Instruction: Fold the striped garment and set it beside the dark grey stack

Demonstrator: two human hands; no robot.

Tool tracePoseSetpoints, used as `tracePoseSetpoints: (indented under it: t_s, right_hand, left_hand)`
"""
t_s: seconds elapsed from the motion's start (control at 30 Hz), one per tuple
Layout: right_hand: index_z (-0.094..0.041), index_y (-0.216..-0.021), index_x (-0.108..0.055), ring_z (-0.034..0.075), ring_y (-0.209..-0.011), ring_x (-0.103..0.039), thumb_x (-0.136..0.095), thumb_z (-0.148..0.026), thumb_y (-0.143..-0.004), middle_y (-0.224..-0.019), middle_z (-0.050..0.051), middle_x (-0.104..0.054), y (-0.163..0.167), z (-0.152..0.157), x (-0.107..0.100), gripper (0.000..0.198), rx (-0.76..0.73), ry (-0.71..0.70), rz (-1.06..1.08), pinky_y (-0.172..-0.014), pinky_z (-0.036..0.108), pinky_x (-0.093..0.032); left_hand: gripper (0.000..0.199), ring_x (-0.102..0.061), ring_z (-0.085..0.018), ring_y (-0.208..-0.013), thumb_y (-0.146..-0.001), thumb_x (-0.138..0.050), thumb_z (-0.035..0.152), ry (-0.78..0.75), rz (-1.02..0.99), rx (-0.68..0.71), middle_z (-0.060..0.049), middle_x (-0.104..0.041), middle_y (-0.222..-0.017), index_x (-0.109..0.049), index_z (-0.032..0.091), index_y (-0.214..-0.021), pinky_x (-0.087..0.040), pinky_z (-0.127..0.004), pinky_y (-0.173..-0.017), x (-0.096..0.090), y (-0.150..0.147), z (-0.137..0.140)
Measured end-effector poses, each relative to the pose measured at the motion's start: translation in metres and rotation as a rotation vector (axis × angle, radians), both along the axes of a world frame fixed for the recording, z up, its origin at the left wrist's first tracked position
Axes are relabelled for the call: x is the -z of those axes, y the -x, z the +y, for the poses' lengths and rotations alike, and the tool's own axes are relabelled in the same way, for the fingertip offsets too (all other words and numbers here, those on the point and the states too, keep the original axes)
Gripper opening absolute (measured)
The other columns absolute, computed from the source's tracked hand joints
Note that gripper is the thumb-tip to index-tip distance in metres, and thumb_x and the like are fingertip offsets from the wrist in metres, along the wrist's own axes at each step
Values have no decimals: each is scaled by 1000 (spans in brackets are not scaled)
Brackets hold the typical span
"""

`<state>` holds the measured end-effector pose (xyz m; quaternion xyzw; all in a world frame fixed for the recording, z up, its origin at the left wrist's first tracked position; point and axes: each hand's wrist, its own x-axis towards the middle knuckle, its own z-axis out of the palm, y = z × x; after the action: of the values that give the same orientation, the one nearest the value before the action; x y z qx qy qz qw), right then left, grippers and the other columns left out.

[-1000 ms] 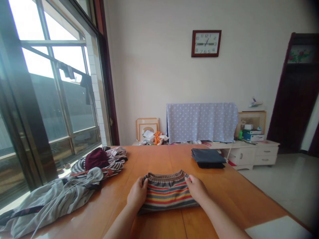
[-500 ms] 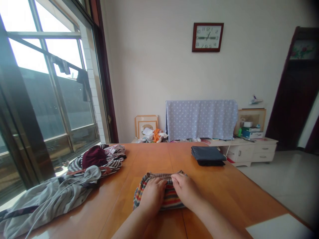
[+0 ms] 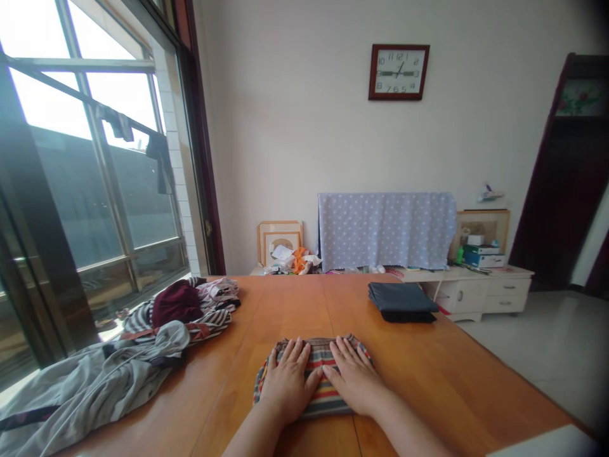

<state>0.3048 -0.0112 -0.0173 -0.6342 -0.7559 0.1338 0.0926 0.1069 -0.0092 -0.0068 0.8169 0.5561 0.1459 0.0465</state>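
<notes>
A striped garment in red, yellow and grey, with a gathered brown waistband, lies folded on the wooden table. It looks like a pair of shorts, though much of it is covered. My left hand rests flat on its left half, fingers stretched towards the waistband. On the right half lies my right hand, palm down with its fingers spread. The thumbs point at each other over the stripes. Neither hand grips the cloth.
Dark folded clothes form a neat stack at the table's far right. Along the left edge spreads a heap of loose clothes, with a maroon piece and a grey garment. A white sheet lies at the near right corner.
Both hands have gone from curled fingers at the waistband to lying flat and spread on the striped garment. The garment looks flatter and a little wider.
</notes>
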Motion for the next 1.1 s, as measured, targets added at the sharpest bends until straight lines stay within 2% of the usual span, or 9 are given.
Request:
tracePoseSetpoints:
  t_s: [0.37,0.77,1.1]
  right_hand:
    - [-25,-157,-10,25,-152,2,-20,-74,-90,-164,4,2,-6,4,2,84,64,59,-25,-121,50,2]
    - [-28,-157,-8,25,-151,4,-22,-75,-89,-164,2,3,-7,5,1,83,67,73,-10,-120,51,5]
    - [-29,-157,-10,25,-152,4,-23,-73,-90,-164,2,3,-9,4,1,82,76,66,0,-120,52,2]
  left_hand:
    - [86,-10,-35,-151,-85,-26,78,45,18,-106,-12,-25,-161,-34,26,-152,-9,-61,-117,5,-1,7]
    - [87,-8,-33,-151,-84,-28,79,70,17,-116,-12,-22,-162,-31,26,-154,-7,-59,-118,7,2,10]
    - [92,-8,-34,-151,-83,-26,80,104,27,-156,-11,-15,-163,-29,23,-154,-2,-65,-116,7,9,12]
